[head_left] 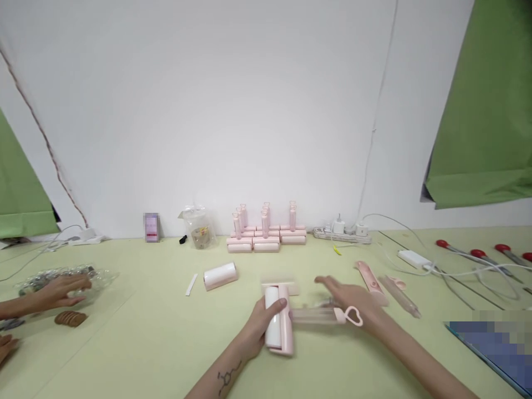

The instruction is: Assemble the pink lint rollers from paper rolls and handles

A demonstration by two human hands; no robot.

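My left hand [258,327] is closed around the head of a pink lint roller [286,332] with a white roll in it, thumb across the top. The roller's clear handle points right and ends in a heart-shaped loop [354,316]. Beside that handle, my right hand [353,299] has its fingers stretched out and is slightly blurred; I see nothing in its grasp. A pale pink part [299,288] lies just behind the roller head. Right of my right hand are a pink cover [371,282] and a clear handle tube [401,296].
Several pink lint rollers [266,244] stand in rows by the wall. A white roll [220,276] and a white strip [192,285] lie at left-centre. Cables and a power strip [343,235] sit at back right, near red-handled tools [477,254]. Another person's hand [62,291] is at far left.
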